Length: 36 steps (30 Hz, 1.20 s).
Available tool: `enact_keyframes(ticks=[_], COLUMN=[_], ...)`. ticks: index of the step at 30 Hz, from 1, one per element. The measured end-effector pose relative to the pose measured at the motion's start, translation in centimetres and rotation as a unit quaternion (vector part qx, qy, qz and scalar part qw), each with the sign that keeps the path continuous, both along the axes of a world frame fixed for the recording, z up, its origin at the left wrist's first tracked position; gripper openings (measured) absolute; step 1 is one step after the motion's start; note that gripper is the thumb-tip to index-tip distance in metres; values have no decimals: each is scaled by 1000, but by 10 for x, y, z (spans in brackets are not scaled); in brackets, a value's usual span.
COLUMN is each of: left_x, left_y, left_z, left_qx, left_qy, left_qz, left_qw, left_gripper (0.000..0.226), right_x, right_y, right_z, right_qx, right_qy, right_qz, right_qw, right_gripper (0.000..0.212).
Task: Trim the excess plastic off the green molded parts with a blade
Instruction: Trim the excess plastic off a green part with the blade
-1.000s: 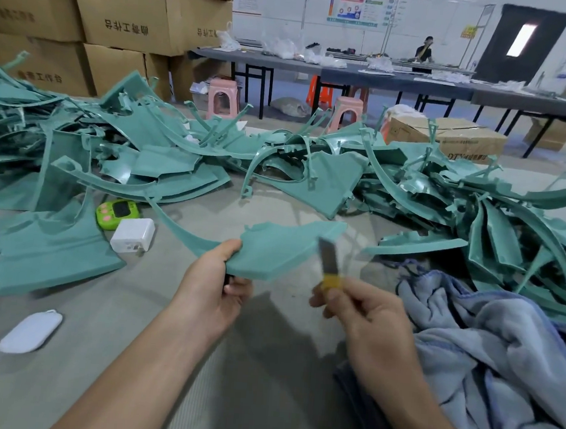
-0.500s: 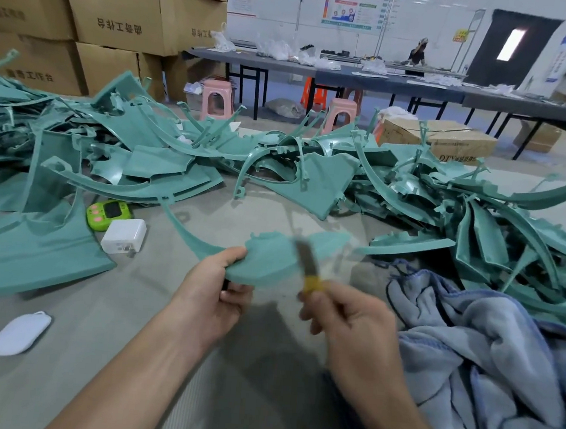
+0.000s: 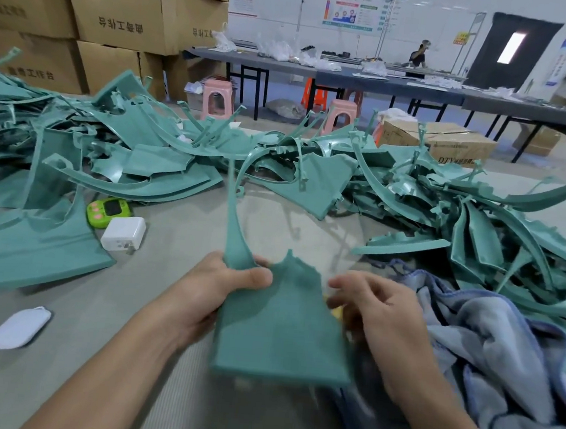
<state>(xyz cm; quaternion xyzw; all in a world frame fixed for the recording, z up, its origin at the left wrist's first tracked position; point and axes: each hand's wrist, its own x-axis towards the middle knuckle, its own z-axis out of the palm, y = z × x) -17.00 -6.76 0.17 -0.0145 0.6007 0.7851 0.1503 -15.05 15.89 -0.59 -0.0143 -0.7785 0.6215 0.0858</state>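
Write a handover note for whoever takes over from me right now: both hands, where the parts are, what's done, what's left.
Left hand: grips the flat green molded plastic part near its long thin tail.
Right hand: at the part's right edge, curled round the yellow-handled blade; only a bit of yellow shows.
Pile of green molded parts: heaped beyond the hands.
Done: cannot tell.
Left: the held part's top edge looks ragged; trim it, then the pile.
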Motion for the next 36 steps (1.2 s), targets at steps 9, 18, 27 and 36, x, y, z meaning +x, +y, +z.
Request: enact_keyframes(ticks=[9, 18, 27, 36], left_x=[-8, -6, -18, -16], left_y=[-3, 16, 2, -6], left_z=[2, -16, -9, -26], left_qx=[150, 78, 26, -323], left_qy=[6, 24, 175, 308], left_qz=[-3, 52, 341, 363], left_qw=[989, 995, 923, 818], left_gripper=[43, 38, 48, 14], right_x=[-5, -5, -6, -15], right_y=[-9, -24, -16, -9], right_z=[0, -4, -9, -2], right_qx=[-252, -206, 340, 456], right_qy=[-117, -106, 29, -70], right_qz=[74, 59, -83, -8], right_qw=[958, 971, 936, 887], right_gripper=[14, 15, 17, 19])
